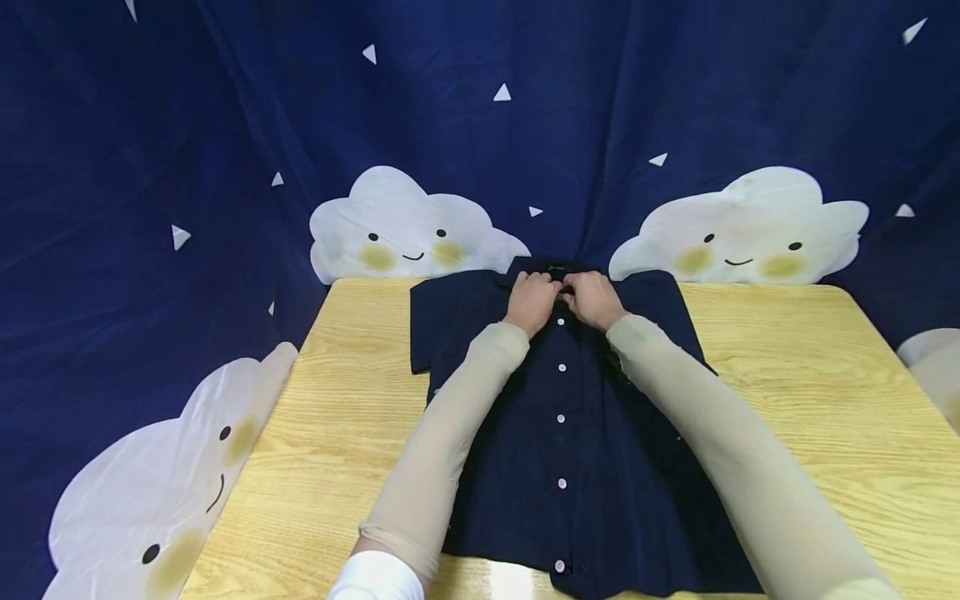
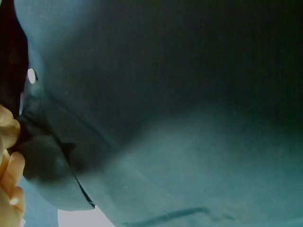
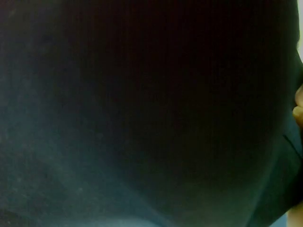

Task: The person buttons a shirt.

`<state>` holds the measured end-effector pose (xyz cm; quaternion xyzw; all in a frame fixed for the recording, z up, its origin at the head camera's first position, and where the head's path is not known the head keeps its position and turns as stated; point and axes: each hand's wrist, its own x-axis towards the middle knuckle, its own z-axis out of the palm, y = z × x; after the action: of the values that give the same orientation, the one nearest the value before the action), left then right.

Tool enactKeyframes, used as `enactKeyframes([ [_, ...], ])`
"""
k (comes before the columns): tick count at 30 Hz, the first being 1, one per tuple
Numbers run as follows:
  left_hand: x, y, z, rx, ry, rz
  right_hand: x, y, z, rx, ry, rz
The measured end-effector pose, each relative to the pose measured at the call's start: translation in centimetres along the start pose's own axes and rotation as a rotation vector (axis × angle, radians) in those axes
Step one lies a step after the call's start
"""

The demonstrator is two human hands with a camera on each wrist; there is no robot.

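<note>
A navy short-sleeved button-up shirt (image 1: 510,475) lies front side up, its collar (image 1: 525,265) toward the far edge. White buttons run down the middle, among them a button (image 1: 562,367) below the hands. Just under the collar, my left hand (image 1: 532,302) pinches the left side of the shirt's front opening. My right hand (image 1: 594,300) grips the opposite side, fingertips close to the left ones. In the left wrist view, fingers (image 2: 14,172) hold cloth beside the collar. Dark cloth fills most of the right wrist view, with only a fingertip (image 3: 298,113) showing at its edge.
The shirt is spread on a light wooden table (image 1: 352,375) with rounded far corners. Behind and to the left hangs a dark blue curtain (image 1: 465,50) printed with smiling clouds and small white triangles. Beige sleeves cover both forearms.
</note>
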<state>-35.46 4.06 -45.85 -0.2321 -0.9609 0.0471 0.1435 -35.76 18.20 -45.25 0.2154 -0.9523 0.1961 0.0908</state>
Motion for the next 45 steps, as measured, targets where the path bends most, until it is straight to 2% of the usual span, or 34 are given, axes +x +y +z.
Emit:
enactKeyframes([
  [2, 0.1, 0.2, 0.0, 0.037, 0.020, 0.010, 0.0, 0.2, -0.1, 0.005, -0.007, 0.006],
  [5, 0.3, 0.6, 0.0, 0.039, 0.020, 0.001, 0.1, 0.4, -0.2, 0.019, -0.040, 0.024],
  [9, 0.5, 0.8, 0.0, 0.015, -0.013, -0.053, 0.4, 0.6, -0.5, 0.024, -0.085, 0.017],
  [12, 0.7, 0.8, -0.2, -0.008, -0.016, -0.097, 0.4, 0.7, -0.6, 0.025, -0.077, -0.009],
  [15, 0.7, 0.8, -0.4, -0.037, -0.007, -0.115, 0.3, 0.9, -0.6, 0.029, -0.062, -0.011],
  [19, 0.4, 0.4, -0.4, -0.115, -0.024, -0.121, 0.2, 1.0, -0.2, 0.065, -0.084, 0.007],
  [25, 0.2, 0.0, -0.4, -0.312, -0.016, -0.137, 0.3, 1.2, 0.1, 0.193, -0.169, 0.123],
  [32, 0.5, -0.4, -0.3, -0.423, -0.052, -0.140, 0.8, 1.2, -0.3, 0.148, -0.304, 0.166],
  [38, 1.0, -1.1, -0.2, -0.467, -0.091, -0.201, 0.9, 1.4, -0.5, 0.198, -0.287, 0.221],
  [45, 0.9, -1.8, 0.5, -0.525, -0.096, -0.282, 0.9, 2.0, -0.3, 0.152, -0.273, 0.226],
])
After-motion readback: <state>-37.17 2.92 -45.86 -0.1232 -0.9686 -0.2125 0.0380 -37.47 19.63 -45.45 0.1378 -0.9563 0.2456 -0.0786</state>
